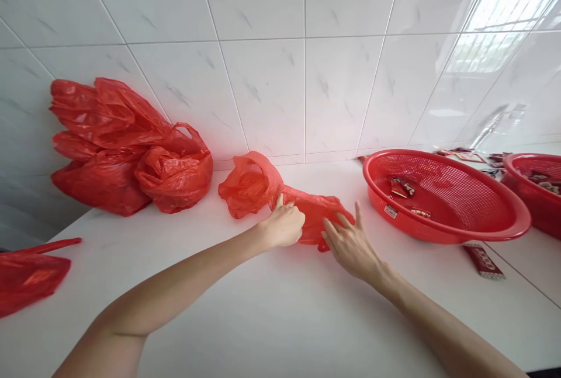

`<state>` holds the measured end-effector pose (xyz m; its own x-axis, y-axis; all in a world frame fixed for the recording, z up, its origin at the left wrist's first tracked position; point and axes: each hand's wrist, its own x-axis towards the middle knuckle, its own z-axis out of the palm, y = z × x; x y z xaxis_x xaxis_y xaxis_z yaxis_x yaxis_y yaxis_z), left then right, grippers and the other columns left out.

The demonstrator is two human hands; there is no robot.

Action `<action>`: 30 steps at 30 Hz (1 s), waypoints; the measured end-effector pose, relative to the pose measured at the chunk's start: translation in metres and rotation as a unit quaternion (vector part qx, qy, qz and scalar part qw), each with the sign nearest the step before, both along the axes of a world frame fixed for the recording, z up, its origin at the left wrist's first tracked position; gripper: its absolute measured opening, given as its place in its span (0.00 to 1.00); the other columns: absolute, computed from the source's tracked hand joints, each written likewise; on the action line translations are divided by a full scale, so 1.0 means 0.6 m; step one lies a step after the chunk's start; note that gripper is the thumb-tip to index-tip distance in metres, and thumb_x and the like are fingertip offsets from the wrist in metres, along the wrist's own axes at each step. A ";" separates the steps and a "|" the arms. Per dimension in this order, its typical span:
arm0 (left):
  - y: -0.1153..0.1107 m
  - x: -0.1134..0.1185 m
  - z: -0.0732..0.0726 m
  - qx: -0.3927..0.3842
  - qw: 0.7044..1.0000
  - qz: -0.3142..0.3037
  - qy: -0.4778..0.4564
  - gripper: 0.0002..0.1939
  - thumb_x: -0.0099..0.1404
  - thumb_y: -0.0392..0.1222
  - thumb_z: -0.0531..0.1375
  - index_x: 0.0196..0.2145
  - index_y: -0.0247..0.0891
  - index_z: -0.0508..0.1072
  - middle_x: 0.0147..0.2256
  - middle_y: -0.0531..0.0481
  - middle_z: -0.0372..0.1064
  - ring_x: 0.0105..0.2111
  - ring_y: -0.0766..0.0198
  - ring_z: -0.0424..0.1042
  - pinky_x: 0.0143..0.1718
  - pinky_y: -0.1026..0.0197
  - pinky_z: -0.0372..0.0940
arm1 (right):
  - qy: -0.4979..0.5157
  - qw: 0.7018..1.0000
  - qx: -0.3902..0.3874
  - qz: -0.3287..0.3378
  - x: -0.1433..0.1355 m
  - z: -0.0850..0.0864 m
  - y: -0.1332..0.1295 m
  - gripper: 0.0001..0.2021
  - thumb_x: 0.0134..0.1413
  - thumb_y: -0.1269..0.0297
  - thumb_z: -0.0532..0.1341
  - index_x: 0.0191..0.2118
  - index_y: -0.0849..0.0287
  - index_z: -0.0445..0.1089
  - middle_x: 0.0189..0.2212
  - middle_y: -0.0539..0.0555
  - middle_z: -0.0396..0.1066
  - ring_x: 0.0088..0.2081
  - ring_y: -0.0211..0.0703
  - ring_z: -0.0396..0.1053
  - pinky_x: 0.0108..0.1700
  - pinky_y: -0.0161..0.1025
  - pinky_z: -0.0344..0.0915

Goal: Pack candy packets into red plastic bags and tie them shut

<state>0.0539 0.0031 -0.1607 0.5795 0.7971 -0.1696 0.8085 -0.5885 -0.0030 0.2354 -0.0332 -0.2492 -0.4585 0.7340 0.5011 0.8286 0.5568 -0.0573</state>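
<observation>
A thin red plastic bag (pixel 315 208) lies on the white table, its puffed, crumpled end (pixel 252 185) toward the left. My left hand (pixel 284 223) is closed on the narrow gathered middle of the bag, the index finger stretched along it. At the bag's right end, my right hand (pixel 350 243) rests with its fingers spread, fingertips on the plastic. To the right of this hand stands a wide red plastic basket (pixel 438 232) with a few small wrapped packets (pixel 403 187) on its bottom.
Several filled red bags (pixel 123 150) are heaped against the tiled wall at the left. Another red bag (pixel 30 278) lies at the left edge. A dark red packet (pixel 484 261) sits below the basket, and a second red basket (pixel 534 191) stands at the far right.
</observation>
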 end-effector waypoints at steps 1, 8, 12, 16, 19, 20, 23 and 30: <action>-0.001 -0.003 0.005 -0.007 1.000 0.003 0.015 0.24 0.55 0.24 0.57 0.11 0.40 0.50 0.19 0.44 0.68 0.45 0.45 0.75 0.63 0.37 0.52 | 0.007 0.999 0.003 -0.032 0.006 -0.001 0.005 0.14 0.69 0.69 0.51 0.46 0.60 0.74 0.32 0.60 0.79 0.48 0.59 0.72 0.66 0.77 0.40; -0.014 -0.033 0.029 -0.072 0.992 0.005 0.103 0.20 0.43 0.25 0.61 0.15 0.41 0.50 0.18 0.51 0.64 0.36 0.47 0.75 0.53 0.43 0.64 | -0.047 0.991 0.017 -0.127 0.031 0.013 0.013 0.14 0.65 0.72 0.53 0.43 0.59 0.78 0.22 0.59 0.77 0.53 0.66 0.70 0.64 0.83 0.25; -0.030 -0.036 0.041 -0.111 0.992 -0.005 0.062 0.17 0.42 0.30 0.63 0.19 0.41 0.56 0.17 0.54 0.60 0.38 0.45 0.74 0.50 0.43 0.65 | -0.082 0.983 0.047 -0.156 0.034 0.023 0.004 0.29 0.45 0.86 0.55 0.53 0.63 0.74 0.53 0.68 0.75 0.57 0.66 0.67 0.63 0.84 0.28; -0.037 -0.027 0.046 -0.127 0.990 -0.005 0.068 0.16 0.43 0.31 0.63 0.19 0.40 0.57 0.17 0.55 0.61 0.35 0.47 0.74 0.53 0.37 0.62 | -0.118 0.984 0.024 -0.131 0.037 0.040 -0.004 0.20 0.43 0.87 0.55 0.34 0.59 0.79 0.58 0.63 0.72 0.60 0.68 0.64 0.63 0.83 0.20; -0.033 -0.022 0.048 -0.151 0.981 -0.008 0.120 0.12 0.47 0.36 0.64 0.22 0.40 0.61 0.22 0.52 0.68 0.40 0.44 0.75 0.56 0.33 0.58 | -0.141 0.985 -0.008 -0.097 0.037 0.045 -0.005 0.17 0.45 0.85 0.56 0.22 0.58 0.75 0.53 0.60 0.76 0.62 0.67 0.62 0.63 0.78 0.11; -0.031 -0.021 0.049 -0.155 0.979 -0.006 0.130 0.10 0.49 0.38 0.64 0.25 0.40 0.64 0.25 0.50 0.70 0.42 0.43 0.75 0.57 0.33 0.58 | -0.149 0.985 -0.023 -0.087 0.037 0.045 -0.004 0.17 0.45 0.85 0.56 0.22 0.58 0.75 0.50 0.59 0.78 0.62 0.66 0.63 0.63 0.76 0.09; -0.023 -0.022 0.050 -0.138 0.982 0.018 0.126 0.09 0.55 0.46 0.63 0.30 0.39 0.71 0.30 0.45 0.74 0.49 0.40 0.73 0.58 0.35 0.58 | -0.180 0.979 -0.069 -0.068 0.036 0.043 -0.002 0.18 0.44 0.86 0.55 0.22 0.57 0.76 0.37 0.58 0.81 0.60 0.64 0.65 0.65 0.73 0.08; 0.010 -0.024 0.028 -0.012 0.987 0.060 0.150 0.20 0.71 0.42 0.49 0.30 0.36 0.77 0.34 0.39 0.79 0.45 0.45 0.76 0.63 0.37 0.49 | -0.231 0.964 -0.107 -0.080 0.029 0.049 -0.007 0.18 0.55 0.84 0.52 0.27 0.59 0.76 0.23 0.56 0.76 0.52 0.62 0.71 0.67 0.75 0.22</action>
